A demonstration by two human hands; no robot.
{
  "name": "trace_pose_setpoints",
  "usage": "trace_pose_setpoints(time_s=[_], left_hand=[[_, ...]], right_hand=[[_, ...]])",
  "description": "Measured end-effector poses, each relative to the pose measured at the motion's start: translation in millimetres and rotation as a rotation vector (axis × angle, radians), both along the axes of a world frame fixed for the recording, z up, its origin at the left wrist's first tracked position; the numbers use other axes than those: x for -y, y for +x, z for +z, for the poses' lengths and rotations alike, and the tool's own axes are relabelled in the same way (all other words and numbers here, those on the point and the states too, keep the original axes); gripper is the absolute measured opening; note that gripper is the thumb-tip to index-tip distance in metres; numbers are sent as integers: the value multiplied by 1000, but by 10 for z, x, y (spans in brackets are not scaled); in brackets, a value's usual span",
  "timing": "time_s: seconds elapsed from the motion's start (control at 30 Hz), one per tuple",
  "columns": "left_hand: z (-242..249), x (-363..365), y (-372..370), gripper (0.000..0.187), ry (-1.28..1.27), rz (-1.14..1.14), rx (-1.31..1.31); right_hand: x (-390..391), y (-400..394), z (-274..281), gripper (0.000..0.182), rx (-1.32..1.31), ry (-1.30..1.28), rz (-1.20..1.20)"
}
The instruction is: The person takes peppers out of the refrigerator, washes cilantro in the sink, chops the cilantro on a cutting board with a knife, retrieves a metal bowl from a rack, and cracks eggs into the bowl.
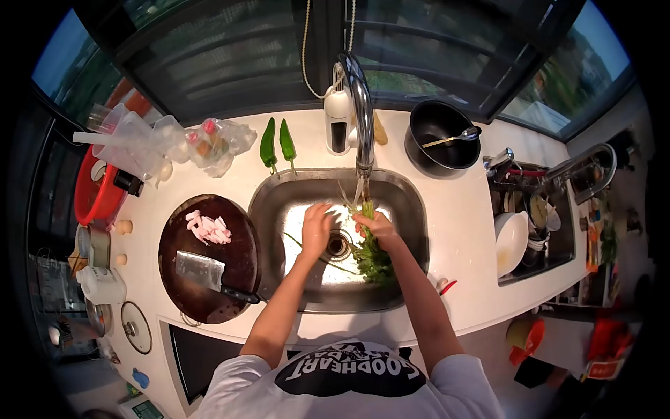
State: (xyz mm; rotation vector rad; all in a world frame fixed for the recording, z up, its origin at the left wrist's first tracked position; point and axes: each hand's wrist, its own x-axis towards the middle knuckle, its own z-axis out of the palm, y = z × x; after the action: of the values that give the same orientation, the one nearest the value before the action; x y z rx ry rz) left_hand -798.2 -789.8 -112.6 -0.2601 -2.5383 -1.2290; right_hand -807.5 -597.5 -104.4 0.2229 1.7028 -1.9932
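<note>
Over the steel sink (262, 279), my right hand (377, 229) is closed round the stems of a bunch of leafy greens (373, 264). The leaves hang down towards the front of the basin, while the pale root ends point up at the spout of the chrome faucet (363, 119). My left hand (317, 227) is just left of the bunch, its fingers apart and nothing seen in them. Between the two hands shows the round drain (338, 246). Loose green stems lie on the basin floor.
Left of the sink, a round dark cutting board (188, 279) carries a cleaver (202, 270) and pieces of pale pink meat (209, 228). Two green peppers (268, 144) lie behind the sink, near a white dispenser (338, 119). A black pot (426, 129) holding a spoon stands at right.
</note>
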Motion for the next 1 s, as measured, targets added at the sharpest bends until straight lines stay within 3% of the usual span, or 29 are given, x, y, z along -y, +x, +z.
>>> trace_pose_setpoints(time_s=[0.13,0.43,0.53,0.63,0.73,0.83,0.9,0.93,1.0], left_hand=[[477,-214,-31,23,-189,-259,-211],[540,-283,-110,10,-345,-398,-398],[569,-278,-119,10,-354,-461,-354],[612,-267,-115,11,-296,-452,-227],[481,-304,-98,8,60,-180,188],[272,-48,-269,9,366,-9,374],[335,113,-230,8,72,100,264],[529,161,-192,17,-193,112,430],[568,153,-73,29,-320,83,119]], right_hand=[[-80,31,77,15,32,-48,5],[-136,152,442,11,24,-64,5],[-106,156,396,10,-27,-72,-21],[-54,135,316,10,-79,-59,-65],[-22,127,333,12,-117,-17,-64],[-65,133,340,13,-131,40,-32],[-95,142,361,14,-144,84,-1],[-82,143,408,15,-147,104,23],[-59,149,493,16,-152,142,71]])
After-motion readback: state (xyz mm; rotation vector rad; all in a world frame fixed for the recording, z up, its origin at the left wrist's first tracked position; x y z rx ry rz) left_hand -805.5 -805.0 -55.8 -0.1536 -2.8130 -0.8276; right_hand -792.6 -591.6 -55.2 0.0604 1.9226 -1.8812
